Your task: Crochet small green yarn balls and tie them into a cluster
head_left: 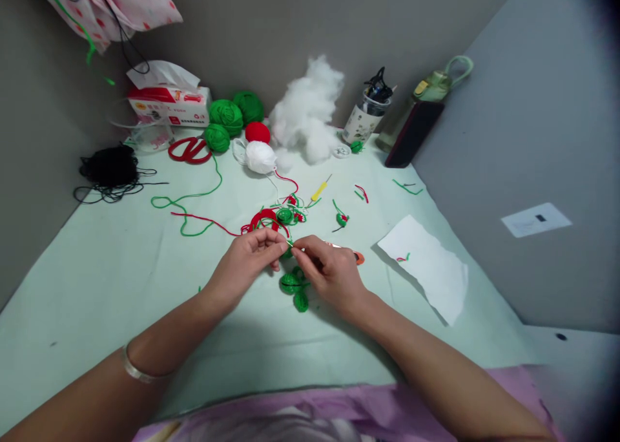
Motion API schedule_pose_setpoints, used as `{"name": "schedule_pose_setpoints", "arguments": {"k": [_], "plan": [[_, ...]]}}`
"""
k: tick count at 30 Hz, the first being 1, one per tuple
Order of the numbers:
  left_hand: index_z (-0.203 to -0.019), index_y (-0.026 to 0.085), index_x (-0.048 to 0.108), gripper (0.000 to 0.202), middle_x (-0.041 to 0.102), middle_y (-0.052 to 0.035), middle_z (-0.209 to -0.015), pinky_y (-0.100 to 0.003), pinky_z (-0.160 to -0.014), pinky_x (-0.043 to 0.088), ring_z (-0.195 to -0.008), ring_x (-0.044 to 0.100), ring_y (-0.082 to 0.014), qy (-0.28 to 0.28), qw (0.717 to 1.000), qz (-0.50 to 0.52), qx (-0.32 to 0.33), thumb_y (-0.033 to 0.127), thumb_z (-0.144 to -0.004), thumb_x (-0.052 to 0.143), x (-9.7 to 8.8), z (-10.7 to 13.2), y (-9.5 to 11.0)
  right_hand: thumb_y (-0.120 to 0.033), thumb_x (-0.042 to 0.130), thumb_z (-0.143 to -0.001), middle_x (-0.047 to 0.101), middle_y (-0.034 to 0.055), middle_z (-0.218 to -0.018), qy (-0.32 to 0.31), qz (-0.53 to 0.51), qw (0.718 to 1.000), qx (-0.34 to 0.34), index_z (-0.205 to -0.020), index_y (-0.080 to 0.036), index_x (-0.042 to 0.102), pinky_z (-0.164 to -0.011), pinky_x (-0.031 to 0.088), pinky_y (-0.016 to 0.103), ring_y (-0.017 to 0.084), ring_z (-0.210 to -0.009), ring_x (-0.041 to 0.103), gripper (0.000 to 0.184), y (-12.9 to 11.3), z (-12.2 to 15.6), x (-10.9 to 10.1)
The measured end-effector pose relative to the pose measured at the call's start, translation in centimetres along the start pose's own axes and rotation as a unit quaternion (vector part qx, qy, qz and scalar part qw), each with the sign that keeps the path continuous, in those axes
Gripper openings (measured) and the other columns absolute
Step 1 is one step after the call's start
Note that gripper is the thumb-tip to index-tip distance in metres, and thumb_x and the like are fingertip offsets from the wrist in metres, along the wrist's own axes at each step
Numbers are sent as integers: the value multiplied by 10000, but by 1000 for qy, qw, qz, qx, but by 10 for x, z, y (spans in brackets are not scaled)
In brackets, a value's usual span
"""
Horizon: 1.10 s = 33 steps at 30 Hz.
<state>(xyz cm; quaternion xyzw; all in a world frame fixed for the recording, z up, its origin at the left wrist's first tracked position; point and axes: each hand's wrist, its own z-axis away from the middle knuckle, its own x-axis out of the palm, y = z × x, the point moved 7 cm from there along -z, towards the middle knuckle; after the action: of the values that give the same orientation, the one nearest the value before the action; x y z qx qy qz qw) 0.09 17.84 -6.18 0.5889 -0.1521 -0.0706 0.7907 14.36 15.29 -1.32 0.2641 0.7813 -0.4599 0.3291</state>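
Observation:
My left hand (256, 251) and my right hand (332, 274) meet over the middle of the table, fingertips nearly touching. The left pinches a small green crocheted piece (287, 253), mostly covered by the fingers. Between the fingertips shows a thin pale sliver, its far end in my right hand's pinch; whether it is a needle or a hook is unclear. Just below lie green crocheted pieces (290, 284), one with a dark line across it. Beyond the fingers sit a red ring-shaped piece (264, 220) and a small green ball (285, 216) among red and green yarn.
At the back stand green yarn balls (225, 117), white stuffing (307, 115), a pen cup (364, 120) and a bottle (431, 90) with a phone (414, 134). Red scissors (190, 150) and black yarn (110, 167) lie left; a yellow-handled tool (320, 190) and white paper (426, 267) right.

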Motion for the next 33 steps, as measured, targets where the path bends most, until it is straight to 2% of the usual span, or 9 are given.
{"name": "schedule_pose_setpoints", "arguments": {"k": [4,7,18,22,27,30,33], "plan": [[-828,193,675,160,562,40,-695,-260,-658,390,-632,505,-106,5,1000,26,-15,344,-841,725,2,0,-1,-258,470,-1029,618,-19,-575,1,65,997,-48,-854,-200,636,-542,362,241,113,-507,536,248,-6,2,2],[-807,191,658,144,560,40,-706,-257,-654,388,-632,490,-104,5,999,35,-18,320,-834,717,3,0,-1,-256,446,-1040,634,-12,-605,-2,73,996,-60,-854,-194,629,-546,361,234,106,-517,543,268,-8,3,4],[-840,193,693,162,579,30,-720,-265,-643,388,-633,498,-115,-3,999,40,-17,346,-817,743,3,2,0,-284,492,-1016,614,-16,-582,-15,-9,1000,9,-903,-204,656,-549,379,247,117,-500,512,214,-2,1,1],[-820,186,681,162,560,37,-686,-261,-635,373,-616,486,-109,0,999,39,-19,339,-809,734,4,3,1,-290,482,-1018,613,-18,-582,-18,-7,1000,11,-902,-206,659,-551,373,249,114,-496,498,228,-2,1,1],[-794,185,634,153,532,43,-661,-255,-600,346,-587,461,-101,-5,999,35,-21,317,-820,705,5,2,0,-256,449,-1037,648,5,-614,-13,53,997,-46,-890,-183,663,-559,353,256,119,-525,532,269,-8,4,3],[-770,188,606,132,492,53,-628,-250,-566,316,-556,425,-94,-10,999,32,-23,290,-831,663,5,2,-1,-220,426,-1042,641,0,-582,10,112,989,-94,-856,-181,670,-553,322,264,113,-510,512,309,-14,5,3],[-756,189,589,107,475,55,-630,-250,-548,304,-545,417,-92,-11,999,37,-26,266,-811,640,6,4,0,-207,428,-1042,637,-8,-564,30,133,984,-112,-840,-180,673,-552,314,263,106,-511,508,319,-17,6,2]]}}
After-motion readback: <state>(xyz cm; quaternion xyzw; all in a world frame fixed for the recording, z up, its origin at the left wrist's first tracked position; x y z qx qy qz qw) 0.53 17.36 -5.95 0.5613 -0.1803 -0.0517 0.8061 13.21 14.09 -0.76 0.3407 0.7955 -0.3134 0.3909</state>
